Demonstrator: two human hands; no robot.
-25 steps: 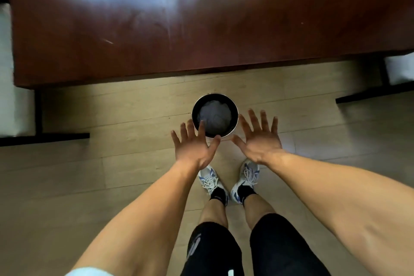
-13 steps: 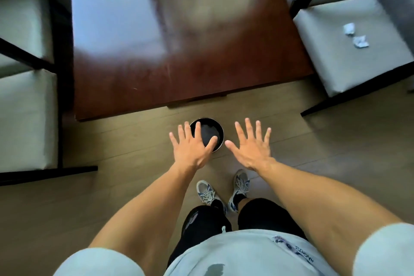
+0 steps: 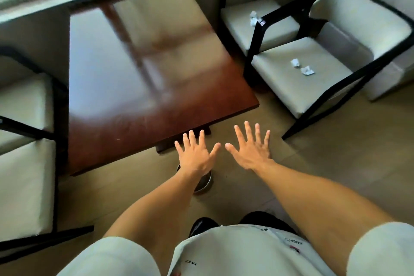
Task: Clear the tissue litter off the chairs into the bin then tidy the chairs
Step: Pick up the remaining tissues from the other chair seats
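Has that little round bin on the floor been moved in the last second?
Cannot tell. The bin sits by the table edge as before, now mostly hidden under the left hand; the camera itself tilted.

bin (image 3: 205, 182) now under wrist, littered chairs (image 3: 300, 78) revealed

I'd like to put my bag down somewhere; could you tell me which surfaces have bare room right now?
The table top is bare. The left chairs show bare seats. Both right chairs carry tissue pieces, though seat edges stay free. The bin sits by the table's near corner.
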